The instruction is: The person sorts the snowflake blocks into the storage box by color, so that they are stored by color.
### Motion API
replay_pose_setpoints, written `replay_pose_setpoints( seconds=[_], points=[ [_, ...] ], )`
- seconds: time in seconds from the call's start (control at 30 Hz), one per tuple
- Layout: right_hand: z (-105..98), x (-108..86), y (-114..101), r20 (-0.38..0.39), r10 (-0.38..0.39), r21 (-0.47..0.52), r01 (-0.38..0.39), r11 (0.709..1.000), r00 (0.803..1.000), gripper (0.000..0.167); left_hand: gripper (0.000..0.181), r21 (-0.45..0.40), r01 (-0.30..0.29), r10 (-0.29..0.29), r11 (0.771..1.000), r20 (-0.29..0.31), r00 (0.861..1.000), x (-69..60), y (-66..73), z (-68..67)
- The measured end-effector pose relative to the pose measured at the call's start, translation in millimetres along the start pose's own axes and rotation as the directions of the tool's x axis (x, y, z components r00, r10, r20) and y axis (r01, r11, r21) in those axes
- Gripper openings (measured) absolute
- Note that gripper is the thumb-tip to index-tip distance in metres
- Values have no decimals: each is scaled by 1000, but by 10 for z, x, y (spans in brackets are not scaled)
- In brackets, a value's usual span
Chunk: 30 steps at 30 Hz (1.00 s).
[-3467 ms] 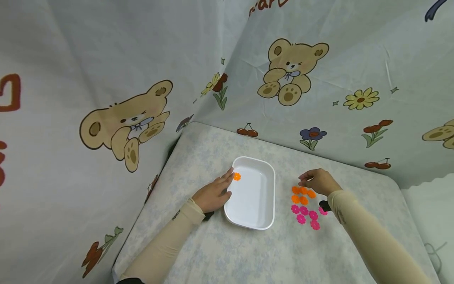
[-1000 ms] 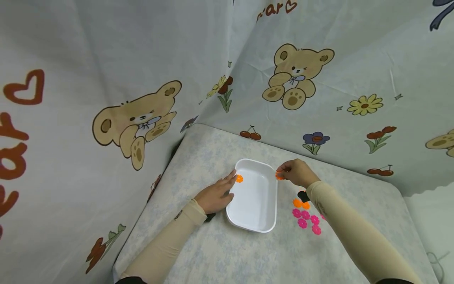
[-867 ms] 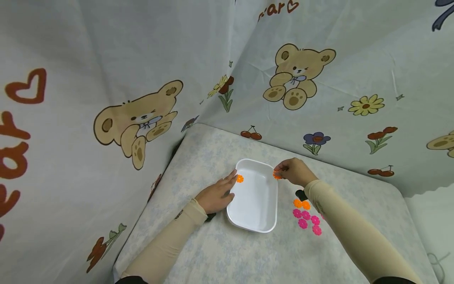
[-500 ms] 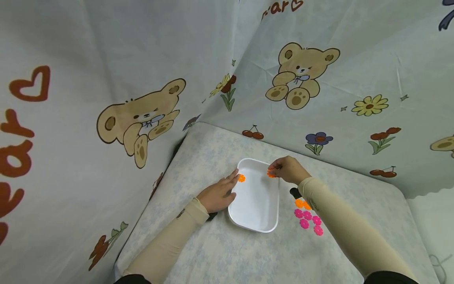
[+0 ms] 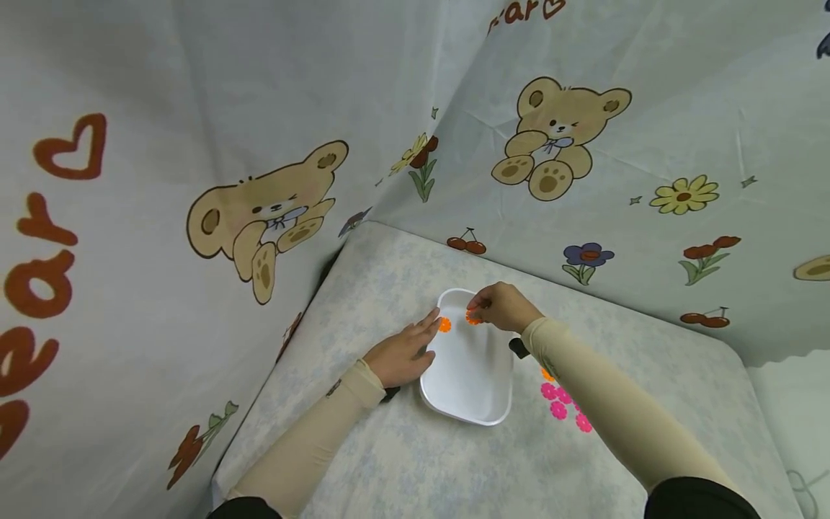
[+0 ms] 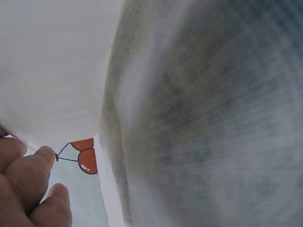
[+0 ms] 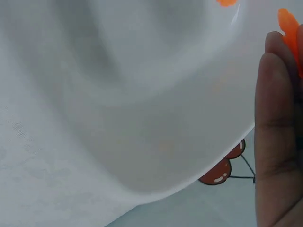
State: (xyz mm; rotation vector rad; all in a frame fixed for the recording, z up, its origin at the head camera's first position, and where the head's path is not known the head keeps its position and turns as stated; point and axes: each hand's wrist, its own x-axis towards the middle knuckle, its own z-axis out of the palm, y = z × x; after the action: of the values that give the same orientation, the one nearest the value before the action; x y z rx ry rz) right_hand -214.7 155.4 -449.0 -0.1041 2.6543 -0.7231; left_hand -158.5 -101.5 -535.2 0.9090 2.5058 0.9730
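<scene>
A white rectangular tray [image 5: 463, 382] lies on the table, with an orange flower-shaped piece [image 5: 444, 325] inside near its left wall. My left hand [image 5: 402, 353] rests against the tray's left rim, fingers extended. Over the tray's far end, my right hand [image 5: 506, 306] pinches another orange flower piece [image 5: 472, 318] between thumb and fingers. In the right wrist view, the held orange piece [image 7: 289, 35] sticks out at the fingertips beside the tray's wall [image 7: 165, 142]. The left wrist view shows the left hand's fingers [image 6: 28, 179] by a white surface.
Several pink flower pieces [image 5: 558, 410] lie on the pale mottled table [image 5: 389, 461] right of the tray. An orange piece [image 5: 547, 374] shows beside them; the right sleeve [image 5: 603, 389] covers part of the group. A printed bear curtain [image 5: 493, 65] hangs behind the table.
My right hand has picked up an orange flower piece from the group on the right and carried it left, over the tray's rim. My left hand stays at the tray.
</scene>
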Motion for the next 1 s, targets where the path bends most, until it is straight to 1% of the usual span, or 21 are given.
replay_pose_setpoints(
  seconds=[0.13,0.27,0.33,0.37,0.43,0.5,0.57,0.7,0.83,1.0],
  points=[
    [87,72,-98,23,-18,-14,18,1000,1000,11,64,-10,2,-2,1000,2,1000,0,10,-12],
    [261,154,-195,63,-74,-63,78,995,995,8,63,-16,8,-8,1000,2,1000,-12,18,-13],
    [358,191,-224,94,-100,-90,108,990,991,6,63,-17,-2,2,1000,1,1000,-12,18,-8],
    [398,204,-239,108,-104,-100,114,988,989,5,63,-16,-8,8,1000,4,1000,-12,21,-6],
    [472,230,-258,128,-88,-112,103,988,988,3,64,-15,-23,23,1000,4,1000,-9,20,-3],
    [525,250,-267,138,-70,-117,87,989,988,5,64,-6,-40,40,999,6,999,-3,15,3],
    [556,264,-269,129,-52,-123,68,990,990,5,64,4,-48,47,999,8,999,1,12,6],
    [597,283,-250,115,-47,-125,61,990,992,7,64,14,-50,50,999,4,999,10,2,15],
    [631,300,-229,109,-59,-142,74,987,992,12,64,9,-55,55,998,-6,998,19,0,20],
    [658,302,-240,71,-116,-220,129,967,991,17,64,-4,-46,46,999,-16,999,17,3,5]
  ],
)
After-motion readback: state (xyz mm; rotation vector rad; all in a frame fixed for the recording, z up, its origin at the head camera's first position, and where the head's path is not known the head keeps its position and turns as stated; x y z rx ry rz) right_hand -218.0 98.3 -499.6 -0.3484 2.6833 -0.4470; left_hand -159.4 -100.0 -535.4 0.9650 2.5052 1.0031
